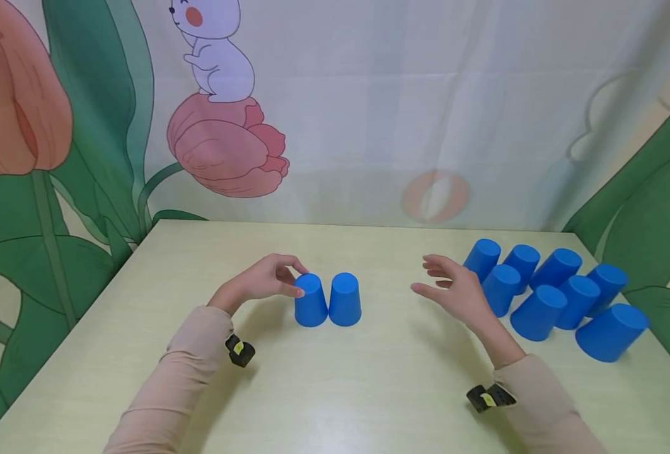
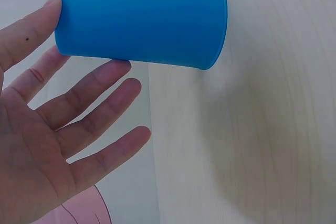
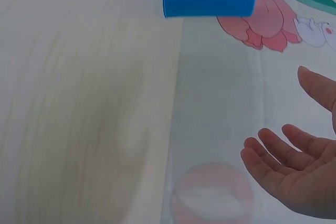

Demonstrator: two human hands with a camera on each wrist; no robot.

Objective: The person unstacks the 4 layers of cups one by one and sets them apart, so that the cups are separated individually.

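Observation:
Two blue plastic cups stand upside down side by side near the middle of the table in the head view: a left cup (image 1: 311, 308) and a right cup (image 1: 345, 304). My left hand (image 1: 269, 275) pinches the left cup near its upturned base with thumb and index finger. In the left wrist view, the other fingers of that hand (image 2: 79, 114) spread out beneath the cup (image 2: 142, 22). To the right, apart from both cups, my right hand (image 1: 456, 291) hovers over the table with relaxed, separated fingers. It holds nothing in the right wrist view (image 3: 299, 174).
Several more blue cups (image 1: 539, 313) stand upside down in a cluster at the table's right side, close beyond my right hand. A printed curtain (image 1: 369, 126) hangs behind the far edge of the pale wooden table (image 1: 335, 391).

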